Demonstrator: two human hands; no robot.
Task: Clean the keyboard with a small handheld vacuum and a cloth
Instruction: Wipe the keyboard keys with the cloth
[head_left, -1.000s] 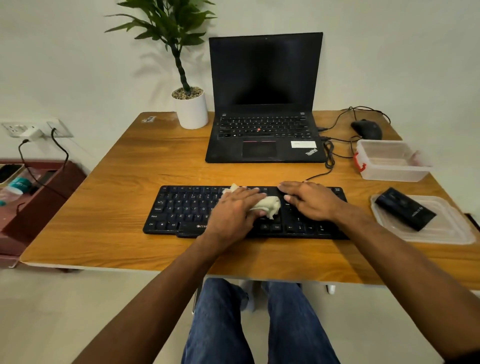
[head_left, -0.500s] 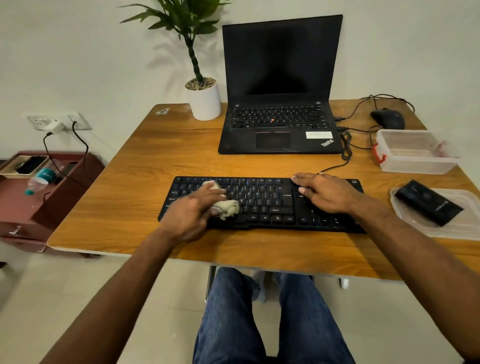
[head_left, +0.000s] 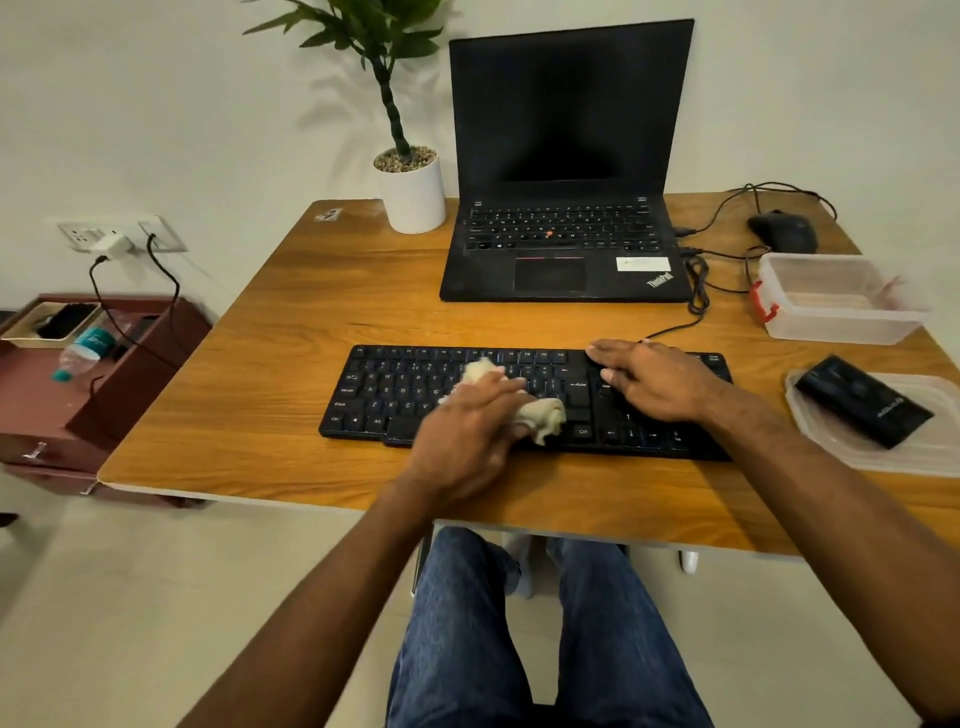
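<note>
Nearest, a person's legs in blue jeans (head_left: 519, 623) showed below the edge of the wooden table (head_left: 260, 415), with both bare forearms reaching up onto it.

Left hand (head_left: 467, 431): fingers curled over a crumpled beige cloth (head_left: 543, 415), pressing it onto the middle keys of the black full-size keyboard (head_left: 395, 395); cloth bulged out on both sides of the fingers; hand slightly blurred.

Right hand (head_left: 654, 382): flat, fingers straight and spread, resting on the keyboard's right part, holding nothing.

Keyboard: lying flat near the front edge of the table, its black cable (head_left: 675, 327) running back toward the laptop.

Right of the keyboard: a clear plastic lid (head_left: 883, 457), partly cut by the frame edge, bearing a black box-shaped handheld vacuum (head_left: 862, 400), lying tilted; its markings too small to read.

Farther back, right: a clear plastic container with a red clip (head_left: 831, 306), open; something pale lay in its bottom, hard to make out.

Behind it: a black mouse (head_left: 782, 231) with tangled leads.

Centre rear: an open black laptop (head_left: 566, 249), screen dark.

Rear left of the laptop: a white cylindrical pot with a green plant (head_left: 410, 192), leaves cut off at the top.

Left, off the table: a dark red cabinet (head_left: 78, 395) holding a plastic bottle (head_left: 83, 348) and a tray of dark items, indistinct; wall sockets (head_left: 119, 236) above, with a charger and cables plugged in.
</note>
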